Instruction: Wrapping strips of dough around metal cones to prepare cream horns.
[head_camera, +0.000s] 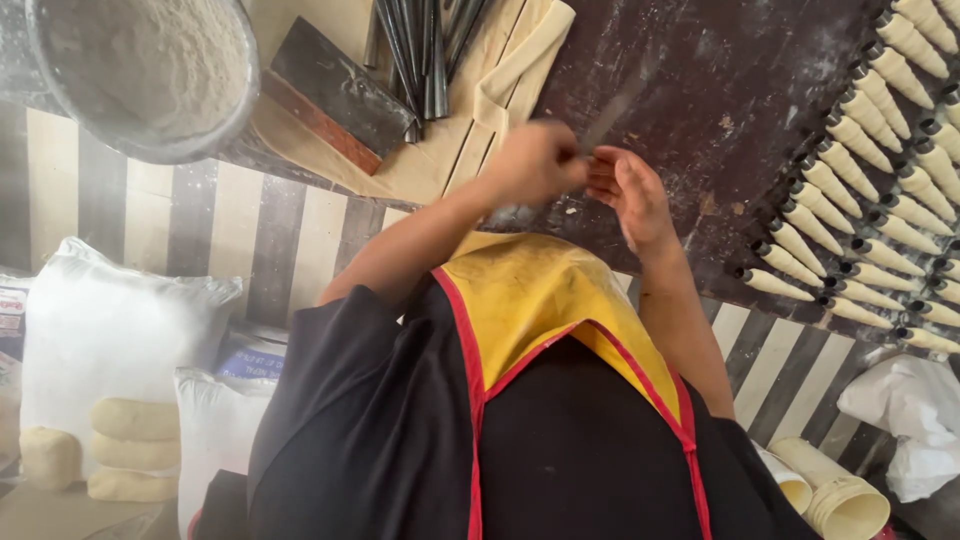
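Observation:
My left hand (535, 160) is closed in a fist around the base of a thin metal cone mould (612, 115), which is blurred and points up and right over the dark work table (700, 80). My right hand (632, 195) sits just right of the fist with its palm showing and its fingers spread, the fingertips touching near the mould's base. A sheet of pale dough cut into strips (480, 110) lies just above my left hand. Whether any dough is on the mould I cannot tell.
A bundle of bare metal cone moulds (420, 50) lies on the dough sheet. Rows of dough-wrapped cones (870, 170) fill the table's right side. A flour bowl (150, 70) stands top left. White sacks (110, 320), dough lumps (130, 450) and stacked cups (845, 500) sit below.

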